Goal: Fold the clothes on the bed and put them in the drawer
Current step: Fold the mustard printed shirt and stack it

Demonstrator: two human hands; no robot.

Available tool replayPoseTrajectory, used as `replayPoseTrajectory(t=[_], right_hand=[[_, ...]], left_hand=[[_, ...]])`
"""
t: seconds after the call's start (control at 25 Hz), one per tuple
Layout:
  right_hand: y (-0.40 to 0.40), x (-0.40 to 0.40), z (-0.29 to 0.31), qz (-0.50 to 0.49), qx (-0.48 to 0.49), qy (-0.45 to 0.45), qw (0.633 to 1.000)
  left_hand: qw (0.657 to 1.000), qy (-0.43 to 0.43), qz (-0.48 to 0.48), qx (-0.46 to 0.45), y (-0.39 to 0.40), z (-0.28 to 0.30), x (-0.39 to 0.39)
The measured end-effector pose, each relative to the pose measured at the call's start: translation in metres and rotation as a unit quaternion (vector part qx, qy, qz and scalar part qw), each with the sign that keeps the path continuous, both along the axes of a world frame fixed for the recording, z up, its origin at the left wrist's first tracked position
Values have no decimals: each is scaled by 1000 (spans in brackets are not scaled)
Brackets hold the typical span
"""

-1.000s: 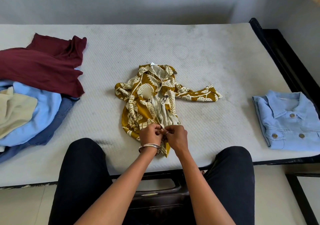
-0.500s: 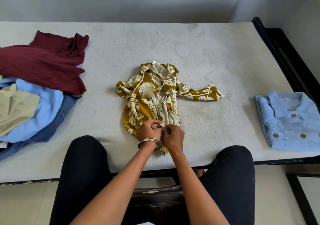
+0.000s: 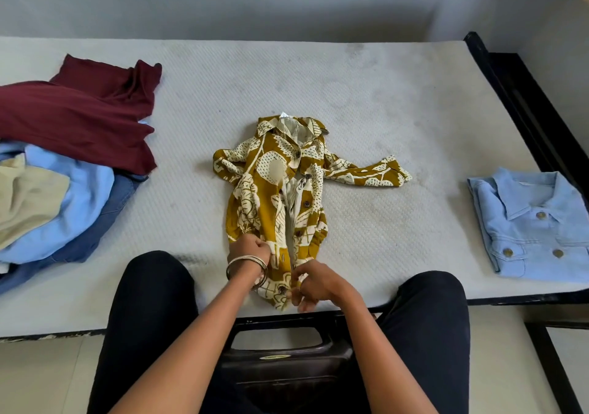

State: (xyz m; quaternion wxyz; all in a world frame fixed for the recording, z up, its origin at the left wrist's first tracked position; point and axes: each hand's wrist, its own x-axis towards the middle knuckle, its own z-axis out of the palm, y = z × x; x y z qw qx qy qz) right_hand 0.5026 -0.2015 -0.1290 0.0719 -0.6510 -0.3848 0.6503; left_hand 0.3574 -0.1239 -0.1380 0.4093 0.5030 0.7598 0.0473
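A mustard and cream patterned shirt (image 3: pixel 271 190) lies front up in the middle of the white mattress (image 3: pixel 366 101), collar away from me, one sleeve stretched out to the right. My left hand (image 3: pixel 247 249), with bangles on the wrist, grips the left front edge of the shirt near its hem. My right hand (image 3: pixel 315 284) pinches the bottom of the shirt's button placket at the mattress's near edge. A folded light blue shirt (image 3: pixel 535 222) lies at the right. No drawer is in view.
A heap of unfolded clothes sits at the left: a maroon garment (image 3: pixel 79 114), a light blue one (image 3: pixel 73 196), a cream one (image 3: pixel 25 196) and a darker blue one (image 3: pixel 105 222). The black bed frame (image 3: pixel 522 101) runs along the right. My knees and a dark stool (image 3: pixel 287 359) are below.
My hands have parted: the right one slid down toward the shirt's hem, the left one stayed higher on the left front. The shirt's lower front has been pulled toward me.
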Motion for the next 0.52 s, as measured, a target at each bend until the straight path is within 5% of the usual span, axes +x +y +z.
replayPoseTrajectory(t=[0.12,0.24,0.36,0.52], right_hand=[[7,8,2,-130,64,-74,987],[21,23,-8,-273,223,-231,907],[40,18,-23,-161,279,-249,913],[54,-9,-51,-76,259,-312,911]], left_hand=[[983,6,-98,155,0,-1,17],[971,25,-184,150,0,-14,40],[969,140,-195,64,-6,-36,47],[961,183,-200,61,-5,-47,47]])
